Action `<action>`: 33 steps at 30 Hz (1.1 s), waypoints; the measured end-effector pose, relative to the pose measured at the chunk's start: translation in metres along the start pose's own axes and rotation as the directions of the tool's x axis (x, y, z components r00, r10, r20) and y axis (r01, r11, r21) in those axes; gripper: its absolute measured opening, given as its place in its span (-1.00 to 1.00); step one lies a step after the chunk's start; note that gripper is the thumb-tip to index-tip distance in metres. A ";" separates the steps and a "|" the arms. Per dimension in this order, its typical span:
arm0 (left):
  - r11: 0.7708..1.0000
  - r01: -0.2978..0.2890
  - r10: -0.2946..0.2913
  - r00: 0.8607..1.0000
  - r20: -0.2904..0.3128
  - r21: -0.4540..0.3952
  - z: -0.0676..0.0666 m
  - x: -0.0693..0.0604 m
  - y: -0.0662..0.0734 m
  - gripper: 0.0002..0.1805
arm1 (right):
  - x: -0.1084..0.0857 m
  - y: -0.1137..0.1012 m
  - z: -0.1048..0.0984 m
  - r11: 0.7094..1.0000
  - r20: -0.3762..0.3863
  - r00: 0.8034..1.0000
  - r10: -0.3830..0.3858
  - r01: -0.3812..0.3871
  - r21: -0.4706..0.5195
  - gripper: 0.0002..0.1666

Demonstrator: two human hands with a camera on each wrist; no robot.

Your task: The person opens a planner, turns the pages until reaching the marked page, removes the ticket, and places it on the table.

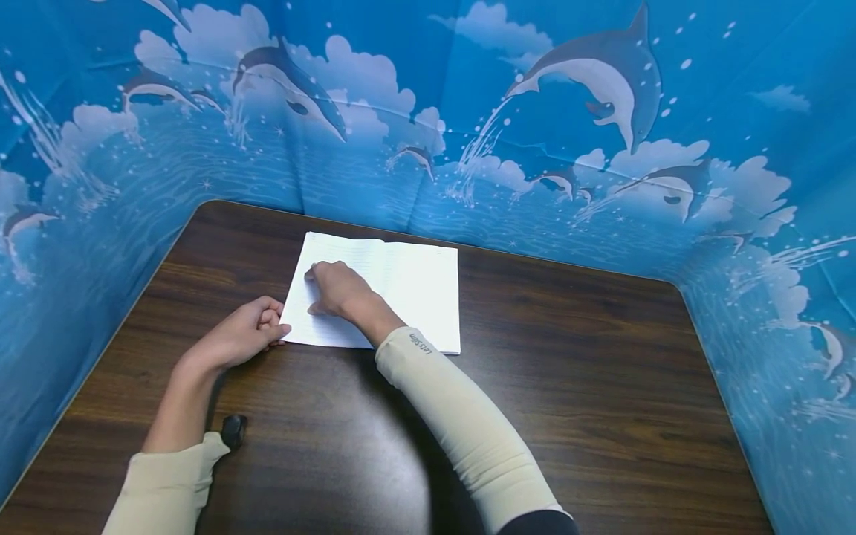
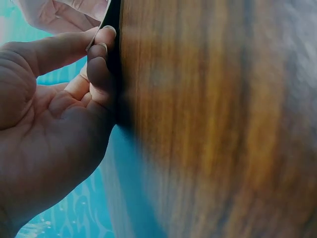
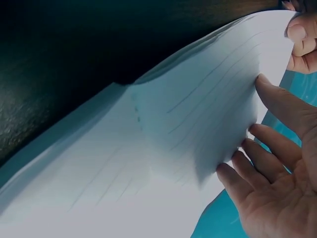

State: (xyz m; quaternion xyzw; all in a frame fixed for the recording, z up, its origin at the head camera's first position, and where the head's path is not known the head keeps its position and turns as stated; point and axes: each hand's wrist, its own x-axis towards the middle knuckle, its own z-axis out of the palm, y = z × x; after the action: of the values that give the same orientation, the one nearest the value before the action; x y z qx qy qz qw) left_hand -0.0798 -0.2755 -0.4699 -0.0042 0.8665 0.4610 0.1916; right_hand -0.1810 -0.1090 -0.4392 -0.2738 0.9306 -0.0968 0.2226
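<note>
An open notebook (image 1: 421,290) with white, faintly ruled pages lies near the table's far edge. At its near left corner, my left hand (image 1: 244,334) pinches the edge, thumb on top and fingers bent beneath; the left wrist view shows the thin paper edge (image 2: 102,22) between thumb and fingertips. My right hand (image 1: 344,293) reaches across onto the left page. In the right wrist view, its spread, fairly straight fingers (image 3: 265,161) touch the ruled page (image 3: 198,109) with their tips. The pages bow upward around the centre fold there.
The notebook rests on a dark wood-grain table (image 1: 588,386) with rounded far corners. A blue curtain with dolphins (image 1: 468,111) stands around its back and sides. A small black device (image 1: 234,431) sits at the left sleeve's cuff.
</note>
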 end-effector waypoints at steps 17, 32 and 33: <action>1.000 -0.005 0.005 1.000 -0.003 0.031 0.002 0.002 0.000 -0.61 | -0.008 0.034 -0.007 1.000 -0.115 0.993 0.010 -0.013 -0.028 -0.30; 0.998 0.002 -0.001 1.000 -0.006 0.065 0.000 0.001 -0.001 -0.61 | -0.023 0.080 -0.028 0.992 -0.201 0.972 0.120 -0.110 0.059 -0.29; 0.998 0.003 -0.003 1.000 -0.007 0.065 0.001 0.000 -0.001 -0.61 | -0.024 0.083 -0.029 0.991 -0.204 0.971 0.127 -0.117 0.060 -0.29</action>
State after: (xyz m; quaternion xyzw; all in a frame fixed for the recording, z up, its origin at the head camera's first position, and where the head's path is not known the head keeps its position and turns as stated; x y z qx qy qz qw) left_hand -0.0798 -0.2753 -0.4712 -0.0009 0.8817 0.4321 0.1896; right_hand -0.2153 -0.0253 -0.4301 -0.1991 0.9613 -0.1330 0.1362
